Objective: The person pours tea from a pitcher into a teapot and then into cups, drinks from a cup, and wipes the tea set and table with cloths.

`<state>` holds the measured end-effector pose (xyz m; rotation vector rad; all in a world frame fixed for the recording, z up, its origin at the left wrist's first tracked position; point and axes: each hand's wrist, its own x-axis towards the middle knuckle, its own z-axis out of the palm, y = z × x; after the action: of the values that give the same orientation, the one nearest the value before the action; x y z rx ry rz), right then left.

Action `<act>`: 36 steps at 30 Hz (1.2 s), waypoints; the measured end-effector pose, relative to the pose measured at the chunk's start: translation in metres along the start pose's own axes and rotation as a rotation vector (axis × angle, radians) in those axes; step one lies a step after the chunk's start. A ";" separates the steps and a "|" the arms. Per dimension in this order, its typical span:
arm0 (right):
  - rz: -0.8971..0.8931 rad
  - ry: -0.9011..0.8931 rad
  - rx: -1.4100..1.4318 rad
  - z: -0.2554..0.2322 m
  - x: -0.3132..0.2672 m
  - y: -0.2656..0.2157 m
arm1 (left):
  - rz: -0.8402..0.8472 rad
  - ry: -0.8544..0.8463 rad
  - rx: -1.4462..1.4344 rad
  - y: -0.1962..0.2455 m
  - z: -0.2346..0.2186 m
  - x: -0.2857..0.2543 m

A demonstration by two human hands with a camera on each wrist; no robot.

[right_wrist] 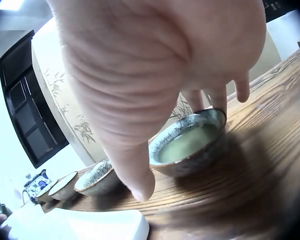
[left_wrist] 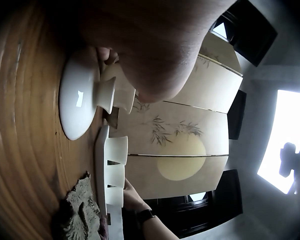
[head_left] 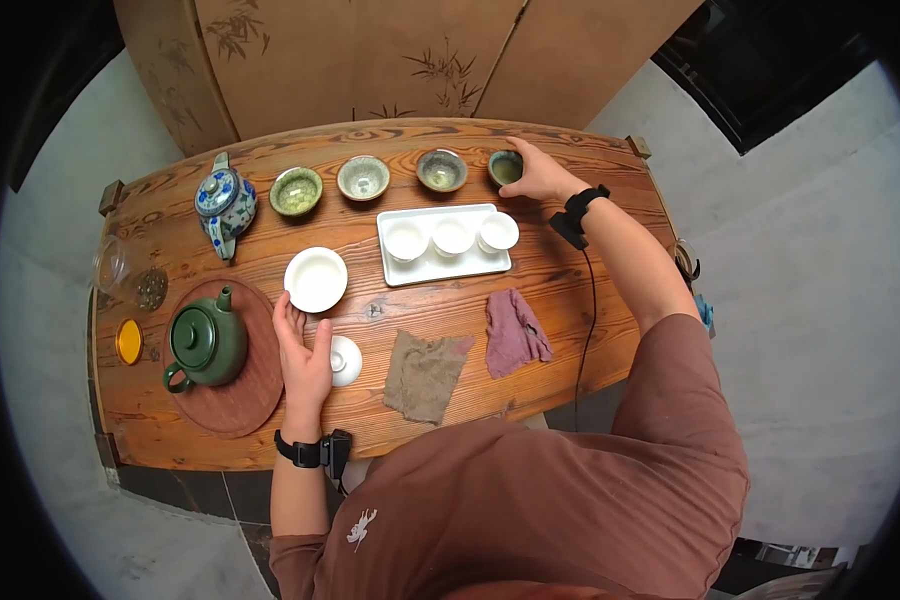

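The hands are held well apart. Near the far right corner of the table (head_left: 560,300), a dark bowl (head_left: 505,172) of greenish liquid is straddled by the thumb and fingers of the right hand (head_left: 547,174); whether it is pinched cannot be told. Left of the middle, the left hand (head_left: 303,355) is held with fingers loosely extended just beside a white bowl (head_left: 316,280) and the thumb near a lid (head_left: 349,362). Along the far edge, a brown bowl (head_left: 442,171), a gray bowl (head_left: 363,179), a green bowl (head_left: 296,192) and a blue teapot (head_left: 227,202) are lined up. Three cups (head_left: 453,237) are carried on a white tray (head_left: 448,269). Toward the near left corner, a green teapot (head_left: 210,345) is set on a round board (head_left: 260,397).
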<state>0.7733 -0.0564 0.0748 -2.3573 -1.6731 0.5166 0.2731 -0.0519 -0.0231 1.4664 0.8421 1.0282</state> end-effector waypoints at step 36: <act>0.558 0.268 -0.530 -0.152 -0.332 0.124 | 0.027 -0.014 -0.059 -0.013 -0.004 0.005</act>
<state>0.8430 -0.4055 0.2231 -3.1128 -1.1148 -0.2057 0.2714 -0.0438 -0.0348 1.4370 0.7776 1.0526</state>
